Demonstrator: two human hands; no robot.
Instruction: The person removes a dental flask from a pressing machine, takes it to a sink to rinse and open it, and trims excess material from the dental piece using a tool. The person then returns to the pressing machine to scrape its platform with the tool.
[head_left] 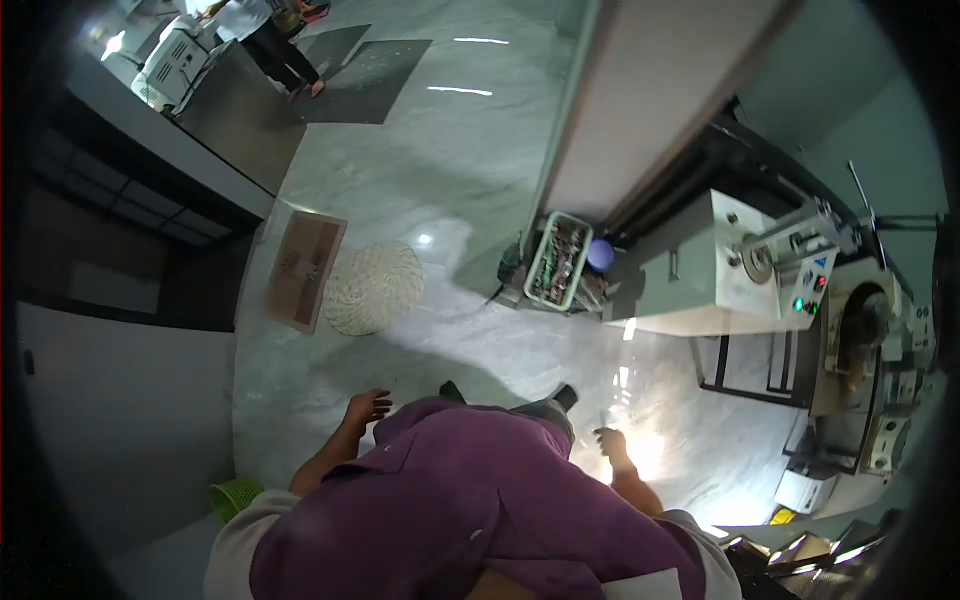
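My left hand (369,407) hangs at my side above the pale tiled floor (460,345). Its fingers are apart and it holds nothing. On the other side, my right hand (613,442) is lowered beside my hip with curled fingers. A thin shape seems to show at its fingertips, too small to make out. Neither hand touches any furniture. Ahead of me on the floor lie a round woven mat (374,290) and a brown rectangular mat (308,271).
At right stands a white machine (745,265) with lit buttons, beyond a green-rimmed tray (558,262) of small items and a purple round object (600,255). A green basket (236,496) is at left. A person (262,40) stands by a far counter.
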